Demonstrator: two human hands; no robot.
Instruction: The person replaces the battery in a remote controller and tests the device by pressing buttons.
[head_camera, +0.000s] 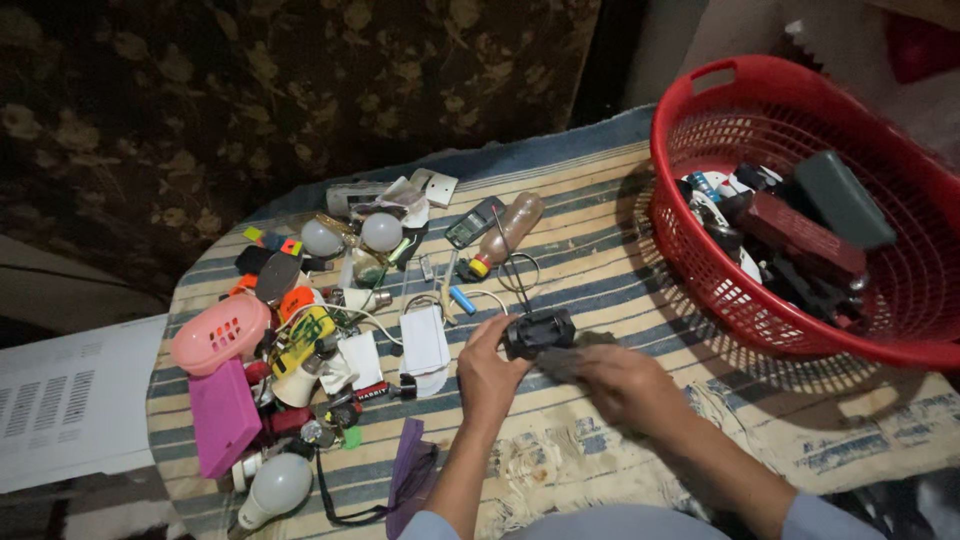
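Observation:
My left hand (488, 372) grips the left end of a small black boxy device (538, 331) with thin wires trailing up from it. My right hand (620, 385) presses a dark grey cloth (572, 357) against the device's right side, low over the striped mat (600, 270). Both hands are just in front of a scatter of small items. A white folded packet (424, 343) lies just left of my left hand.
A red plastic basket (900, 330) with dark boxes and gadgets stands at the right. At the left lie a pink basket (218, 334), magenta box (223, 416), light bulbs (381, 231), a brown bottle (508, 232), a calculator (473, 222) and a purple strap (411, 476).

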